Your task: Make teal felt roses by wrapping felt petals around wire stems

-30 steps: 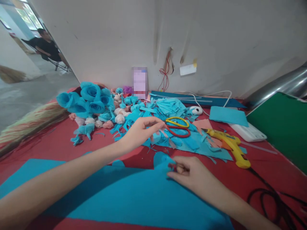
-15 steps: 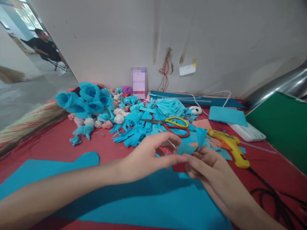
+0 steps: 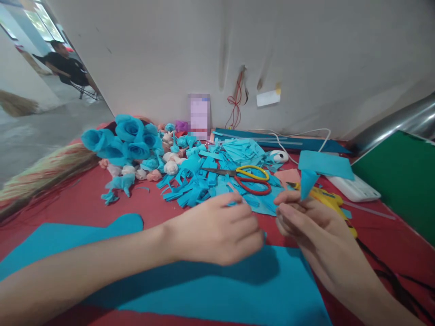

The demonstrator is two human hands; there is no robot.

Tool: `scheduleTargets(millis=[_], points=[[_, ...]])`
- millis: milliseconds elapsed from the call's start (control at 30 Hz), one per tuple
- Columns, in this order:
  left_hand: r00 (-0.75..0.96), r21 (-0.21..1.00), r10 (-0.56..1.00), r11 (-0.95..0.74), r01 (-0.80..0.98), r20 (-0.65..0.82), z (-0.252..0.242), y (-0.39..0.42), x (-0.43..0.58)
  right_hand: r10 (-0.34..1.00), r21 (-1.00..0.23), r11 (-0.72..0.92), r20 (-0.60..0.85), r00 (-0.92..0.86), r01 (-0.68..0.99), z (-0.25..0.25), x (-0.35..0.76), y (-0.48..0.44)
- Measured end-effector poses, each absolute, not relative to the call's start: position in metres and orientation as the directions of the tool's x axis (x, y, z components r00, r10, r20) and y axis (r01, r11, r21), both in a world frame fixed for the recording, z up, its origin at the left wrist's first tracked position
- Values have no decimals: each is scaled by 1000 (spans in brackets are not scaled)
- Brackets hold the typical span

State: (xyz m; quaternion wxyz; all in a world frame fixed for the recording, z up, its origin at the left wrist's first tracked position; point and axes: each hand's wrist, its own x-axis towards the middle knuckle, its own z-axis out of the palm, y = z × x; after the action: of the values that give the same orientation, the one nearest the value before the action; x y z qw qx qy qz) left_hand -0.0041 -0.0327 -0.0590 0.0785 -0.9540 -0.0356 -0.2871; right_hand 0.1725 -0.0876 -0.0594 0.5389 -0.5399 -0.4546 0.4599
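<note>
My right hand point(image 3: 319, 226) is closed, with a small folded piece of blue crepe paper point(image 3: 308, 183) sticking up from between its fingers. Thumb and forefinger are pinched together beside it. My left hand point(image 3: 220, 231) is turned down with its fingers curled in, apart from the right one. Its back hides whatever lies in its grasp; a speck of blue shows by the knuckles. Below both hands spreads a large blue crepe paper sheet point(image 3: 210, 285). Beyond them, scissors point(image 3: 251, 176) with one yellow and one red handle rest on cut blue paper strips point(image 3: 190, 185).
Blue paper roses point(image 3: 129, 131) and small pink and white paper flowers point(image 3: 170, 167) lie at left. Behind the right hand is a yellow glue gun point(image 3: 328, 199) with a black cord. A phone point(image 3: 199, 115) leans on the wall. A broom point(image 3: 50, 170) borders the table's left; a person point(image 3: 64, 63) sits far off.
My hands have parted. The left has turned over and curled its fingers, and the small blue square between the hands is out of sight. The right has shifted rightward with its folded paper.
</note>
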Motion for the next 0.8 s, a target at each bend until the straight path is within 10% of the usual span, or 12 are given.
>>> scheduleTargets(millis=[100, 800], points=[[857, -359, -189, -933, -5, 480, -66, -34, -3, 990, -998, -6, 3, 139, 62, -61, 174, -85], [845, -260, -331, -936, -238, 420, -73, -46, -3, 929, -894, -73, -223, -296, 442, -31, 132, -65]])
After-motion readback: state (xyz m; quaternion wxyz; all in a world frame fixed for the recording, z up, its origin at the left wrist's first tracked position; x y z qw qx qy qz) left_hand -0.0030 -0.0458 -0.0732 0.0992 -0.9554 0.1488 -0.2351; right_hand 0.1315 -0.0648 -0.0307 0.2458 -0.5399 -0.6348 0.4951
